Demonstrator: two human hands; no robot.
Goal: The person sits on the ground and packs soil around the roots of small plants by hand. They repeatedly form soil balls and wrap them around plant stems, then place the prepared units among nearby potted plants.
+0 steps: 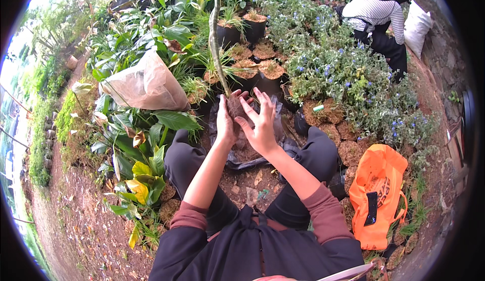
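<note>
Both bare forearms rise from the lower middle of the view, sleeves of dark maroon cloth pushed up to the elbows, and meet above the person's spread knees. The left hand [226, 122] stands nearly upright, palm turned inward, its fingers together and pressed flat against the left side of a dark brown clump of soil and roots [236, 107]. The right hand [261, 124] faces it from the other side, wrist bent back, its fingers spread apart and curved over the clump's right face, fingertips reaching up past its top. The clump is thus cupped between the two palms, held above a crumpled black plastic planting bag [252, 152] that lies open on the bare earth between the knees, with loose soil inside it. From the clump a tall, narrow, mottled green stem [214, 33] rises straight toward the top of the view. Just left of the hands lies a translucent pale plastic sack [146, 86] among broad green leaves. Behind the hands stand several black pots filled with brown fibre [262, 71]. To the right, near the person's knee, a bright orange cloth bag [379, 195] rests on the ground. Far off at upper right, another person in a striped top [376, 13] bends over low blue-flowered plants [333, 66].
</note>
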